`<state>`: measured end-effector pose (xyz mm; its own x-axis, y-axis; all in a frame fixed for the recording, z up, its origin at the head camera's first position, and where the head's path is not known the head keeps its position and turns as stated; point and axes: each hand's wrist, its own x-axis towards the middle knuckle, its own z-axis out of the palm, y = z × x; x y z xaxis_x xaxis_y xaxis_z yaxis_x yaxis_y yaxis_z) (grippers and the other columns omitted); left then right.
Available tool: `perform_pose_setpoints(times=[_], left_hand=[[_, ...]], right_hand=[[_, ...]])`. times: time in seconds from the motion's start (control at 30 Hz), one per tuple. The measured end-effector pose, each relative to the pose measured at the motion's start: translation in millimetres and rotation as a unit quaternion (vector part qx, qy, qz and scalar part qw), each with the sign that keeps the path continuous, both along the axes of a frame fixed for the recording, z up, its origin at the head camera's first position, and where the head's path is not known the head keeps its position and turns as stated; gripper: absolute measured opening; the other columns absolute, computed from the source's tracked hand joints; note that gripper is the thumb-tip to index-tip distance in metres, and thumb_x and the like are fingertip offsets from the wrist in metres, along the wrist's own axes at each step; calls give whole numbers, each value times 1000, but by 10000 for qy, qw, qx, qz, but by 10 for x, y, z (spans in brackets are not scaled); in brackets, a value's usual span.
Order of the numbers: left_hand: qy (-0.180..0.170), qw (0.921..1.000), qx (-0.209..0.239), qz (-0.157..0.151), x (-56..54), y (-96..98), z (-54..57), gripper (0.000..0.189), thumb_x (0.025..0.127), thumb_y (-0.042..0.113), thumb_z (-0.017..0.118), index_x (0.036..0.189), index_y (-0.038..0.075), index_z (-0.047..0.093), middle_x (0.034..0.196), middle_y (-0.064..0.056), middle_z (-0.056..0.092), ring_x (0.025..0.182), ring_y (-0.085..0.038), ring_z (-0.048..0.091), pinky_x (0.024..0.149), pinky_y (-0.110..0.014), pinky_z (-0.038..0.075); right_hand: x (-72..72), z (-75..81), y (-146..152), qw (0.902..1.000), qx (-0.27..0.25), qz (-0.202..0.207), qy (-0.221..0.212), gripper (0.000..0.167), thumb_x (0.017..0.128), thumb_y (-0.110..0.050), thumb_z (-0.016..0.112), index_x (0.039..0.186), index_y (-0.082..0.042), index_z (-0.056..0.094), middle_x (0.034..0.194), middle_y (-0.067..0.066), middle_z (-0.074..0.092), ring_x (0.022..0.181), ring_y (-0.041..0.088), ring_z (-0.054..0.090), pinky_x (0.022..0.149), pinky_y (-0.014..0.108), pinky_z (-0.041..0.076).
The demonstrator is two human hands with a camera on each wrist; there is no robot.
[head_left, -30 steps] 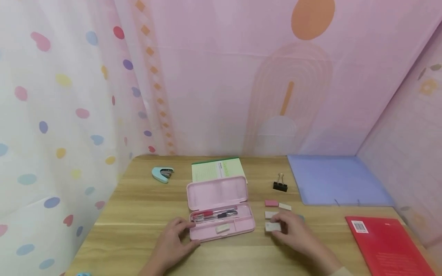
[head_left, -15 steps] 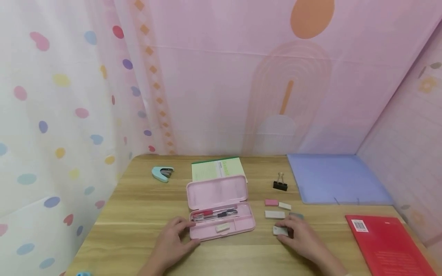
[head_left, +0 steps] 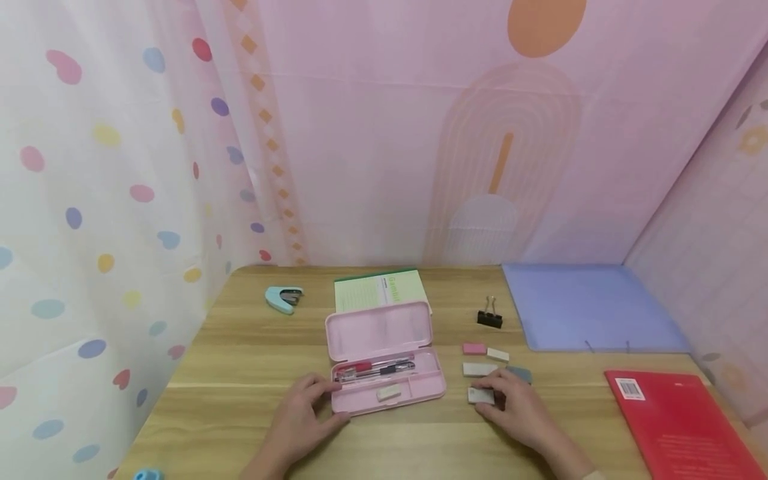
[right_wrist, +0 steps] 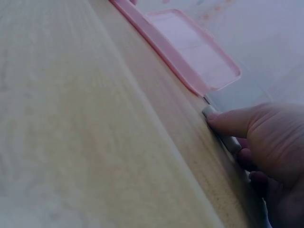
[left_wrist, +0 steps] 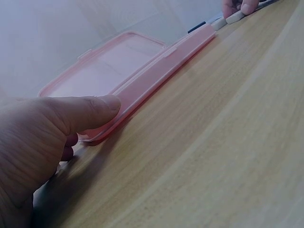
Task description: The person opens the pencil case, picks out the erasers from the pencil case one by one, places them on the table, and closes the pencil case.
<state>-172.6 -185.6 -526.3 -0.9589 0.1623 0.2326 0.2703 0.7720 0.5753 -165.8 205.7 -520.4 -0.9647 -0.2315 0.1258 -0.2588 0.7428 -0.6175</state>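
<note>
A pink pencil case lies with its lid raised on the wooden table. Inside it are pens and a whitish eraser in the front compartment. My left hand holds the case's left end, its thumb along the front wall. To the right of the case, my right hand pinches a grey-white eraser low over the tabletop. Just behind it lie a longer white eraser, a blue-grey piece partly hidden by the hand, a pink eraser and a small white eraser.
A black binder clip stands behind the erasers. Farther right are a blue folder and a red booklet. A green-edged notepad lies behind the case, with a light-blue stapler to its left. Curtains surround the table.
The right hand moved the pinched eraser rightward, uncovering the longer white eraser, then slightly back left. The left hand stays at the pencil case. The head view has tilted slightly.
</note>
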Motion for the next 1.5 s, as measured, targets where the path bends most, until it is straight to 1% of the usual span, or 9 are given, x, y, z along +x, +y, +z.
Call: perform_pose_setpoints(times=[0.13,0.27,0.37,0.47,0.6,0.7,1.07,1.33,1.5], left_hand=[[21,10000,25,-56,0,23,11,42,65,39,88,101,24,72,97,15,54,89,-5,49,80,-33,49],[-11,9999,88,-77,-8,30,12,43,64,39,88,101,23,72,98,15,55,90,-5,49,81,-33,49],[-49,9999,89,-22,-7,16,9,43,64,36,89,101,24,72,97,15,54,89,-5,49,82,-33,49],[-54,9999,104,-1,3,10,21,42,64,35,89,101,24,72,97,15,54,88,-5,49,81,-33,49],[-39,9999,113,-6,5,10,34,43,64,36,89,100,22,72,97,15,54,88,-6,49,80,-32,49],[-50,10000,61,-7,6,5,15,43,63,38,89,100,23,72,96,15,54,88,-6,49,80,-33,49],[-19,10000,8,-21,-8,-4,-7,41,65,40,87,100,25,72,96,14,54,86,-5,48,78,-31,48],[4,10000,13,-6,-8,1,-1,41,64,37,88,100,24,72,96,14,54,87,-5,49,80,-32,49],[39,10000,45,-26,-1,6,8,42,64,36,89,100,23,72,96,15,54,88,-6,49,80,-33,49]], right_hand=[[15,53,11,9995,-236,-56,225,28,79,-21,80,105,-25,70,93,-15,55,76,5,50,64,22,46],[24,192,-108,9974,-56,72,711,30,78,-23,80,106,-23,71,102,-15,61,91,6,56,79,32,51],[-3,328,-346,9948,332,482,829,32,80,-30,78,111,-24,70,111,-11,63,106,11,56,92,42,47],[-75,395,-665,9886,670,1106,766,31,85,-35,72,114,-24,68,114,-9,63,109,13,54,94,41,46],[-209,341,-1044,9746,957,1772,977,29,88,-38,68,112,-22,68,107,-12,62,103,9,53,92,34,45],[-280,261,-1210,9666,1136,1975,1175,28,87,-41,68,108,-21,69,99,-13,61,96,7,52,86,29,45],[-303,205,-1334,9629,1463,1982,1104,23,91,-38,64,104,-21,72,93,-13,56,92,7,48,83,29,43],[-296,190,-1359,9677,1160,1936,1125,12,88,-32,67,98,-25,68,90,-18,60,87,5,48,78,27,42],[-311,215,-1366,9787,708,1825,612,9,86,-31,71,93,-27,68,82,-21,55,79,2,45,72,23,39]])
